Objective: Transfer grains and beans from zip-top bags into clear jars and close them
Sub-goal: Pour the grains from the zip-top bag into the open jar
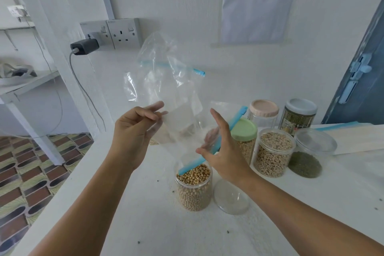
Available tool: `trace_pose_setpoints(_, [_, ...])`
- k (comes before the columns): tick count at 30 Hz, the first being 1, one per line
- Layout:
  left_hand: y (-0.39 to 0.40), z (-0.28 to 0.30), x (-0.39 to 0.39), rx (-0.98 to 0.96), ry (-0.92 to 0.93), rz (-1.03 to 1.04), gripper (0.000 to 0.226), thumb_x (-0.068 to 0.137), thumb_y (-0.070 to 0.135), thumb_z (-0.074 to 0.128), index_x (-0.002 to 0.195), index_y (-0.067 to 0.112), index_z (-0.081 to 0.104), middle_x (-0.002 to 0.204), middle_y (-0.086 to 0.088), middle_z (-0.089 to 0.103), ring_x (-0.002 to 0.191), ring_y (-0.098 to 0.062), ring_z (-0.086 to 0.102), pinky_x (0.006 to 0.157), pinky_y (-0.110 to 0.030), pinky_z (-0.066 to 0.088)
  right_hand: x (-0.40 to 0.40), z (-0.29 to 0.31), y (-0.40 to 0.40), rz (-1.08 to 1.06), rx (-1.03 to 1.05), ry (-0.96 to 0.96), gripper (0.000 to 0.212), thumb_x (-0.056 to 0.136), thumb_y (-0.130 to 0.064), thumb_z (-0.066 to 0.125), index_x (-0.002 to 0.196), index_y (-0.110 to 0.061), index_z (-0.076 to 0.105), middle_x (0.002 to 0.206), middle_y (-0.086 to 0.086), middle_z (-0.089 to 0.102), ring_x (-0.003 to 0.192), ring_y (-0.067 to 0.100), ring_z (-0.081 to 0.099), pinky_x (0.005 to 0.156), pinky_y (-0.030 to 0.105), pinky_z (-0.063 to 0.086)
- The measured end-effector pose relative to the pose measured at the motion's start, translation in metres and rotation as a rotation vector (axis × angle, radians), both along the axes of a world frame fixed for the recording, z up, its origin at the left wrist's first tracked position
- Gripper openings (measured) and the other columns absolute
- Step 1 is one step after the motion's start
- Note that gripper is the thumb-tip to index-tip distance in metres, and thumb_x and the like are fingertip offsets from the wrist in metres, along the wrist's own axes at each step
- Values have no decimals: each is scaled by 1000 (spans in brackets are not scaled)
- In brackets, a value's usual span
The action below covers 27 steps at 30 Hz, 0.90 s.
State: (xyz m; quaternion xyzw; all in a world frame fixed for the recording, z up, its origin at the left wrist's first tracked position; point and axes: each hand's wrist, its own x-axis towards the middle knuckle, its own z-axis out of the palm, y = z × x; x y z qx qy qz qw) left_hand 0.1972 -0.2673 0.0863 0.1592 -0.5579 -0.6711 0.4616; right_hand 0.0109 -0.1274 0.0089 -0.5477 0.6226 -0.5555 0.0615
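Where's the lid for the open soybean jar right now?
In the head view, the clear lid lies flat on the white counter, just right of the open soybean jar and under the right hand.

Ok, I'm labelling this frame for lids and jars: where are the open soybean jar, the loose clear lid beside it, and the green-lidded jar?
open soybean jar (194, 191): head view, on its clear front wall.
loose clear lid (231, 199): head view, middle of the lid lying on the table.
green-lidded jar (245, 130): head view, on its green lid top.

Bright, even daylight; (wide-angle) edge bending
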Motion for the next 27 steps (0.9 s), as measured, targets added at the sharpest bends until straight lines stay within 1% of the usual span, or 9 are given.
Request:
trace_pose_setpoints(4, [0, 0, -1, 0, -13, 30, 53, 95, -17, 56, 61, 19, 74, 107, -3, 79, 100, -15, 74, 96, -31, 59, -3, -3, -3, -32, -14, 204, 84, 92, -11, 77, 145, -63, 37, 97, -12, 59, 94, 7, 65, 91, 14, 51])
trace_pose_setpoints(6, [-1, -1, -2, -10, -24, 59, 51, 95, -17, 58, 63, 19, 75, 103, -4, 79, 102, -15, 73, 97, -31, 58, -3, -5, -5, -31, -28, 217, 62, 93, -10, 75, 135, -53, 56, 96, -10, 61, 96, 6, 66, 93, 14, 52])
trace_pose_setpoints(8, [-1, -1, -4, -13, -32, 90, 48, 92, -16, 62, 64, 20, 77, 98, -3, 79, 103, -17, 73, 94, -28, 58, -2, -6, -5, -32, -46, 186, 51, 93, -7, 75, 128, -42, 64, 96, -12, 61, 97, 5, 64, 91, 10, 48])
trace_pose_setpoints(13, [0, 1, -5, -47, -45, 123, 20, 80, -1, 78, 72, 18, 77, 84, -5, 76, 91, -19, 72, 87, -27, 56, -1, -2, -6, -23, -23, 132, 48, 93, -9, 75, 125, -43, 63, 98, -15, 59, 99, 6, 62, 90, 7, 46])
trace_pose_setpoints(17, [1, 6, -5, -89, -41, 125, 34, 93, -14, 65, 76, 14, 75, 94, -2, 75, 99, -21, 70, 99, -38, 57, -3, 7, -3, -21, -43, 63, 52, 93, -10, 76, 127, -45, 60, 102, -12, 60, 100, 6, 63, 86, 8, 47])
trace_pose_setpoints(20, [3, 9, -5, -99, -46, 110, 40, 93, -18, 61, 73, 13, 75, 102, -5, 77, 111, -29, 71, 100, -44, 58, -5, 7, -1, 12, 9, 59, 59, 95, -14, 74, 128, -59, 54, 109, -20, 57, 106, 3, 58, 88, 10, 46])
trace_pose_setpoints(22, [4, 8, -6, -135, -66, 120, 46, 89, -20, 65, 69, 20, 78, 98, -6, 79, 107, -26, 73, 99, -42, 58, -2, 2, -1, 22, 18, 65, 60, 96, -15, 73, 124, -64, 53, 105, -20, 56, 100, 4, 58, 82, 11, 48])
trace_pose_setpoints(25, [9, 5, -8, -208, -106, 161, 42, 87, -14, 72, 70, 23, 80, 93, -3, 79, 98, -16, 74, 90, -27, 57, -1, -4, -1, 8, -15, 66, 61, 95, -10, 73, 122, -61, 54, 101, -14, 57, 98, 6, 60, 79, 10, 49])
trace_pose_setpoints(27, [10, 3, -8, -239, -109, 163, 39, 89, -9, 74, 72, 26, 81, 101, -2, 78, 102, -14, 73, 90, -25, 55, -2, -5, -2, -7, -33, 70, 60, 94, -7, 73, 123, -57, 56, 99, -16, 56, 98, 6, 60, 81, 9, 48])
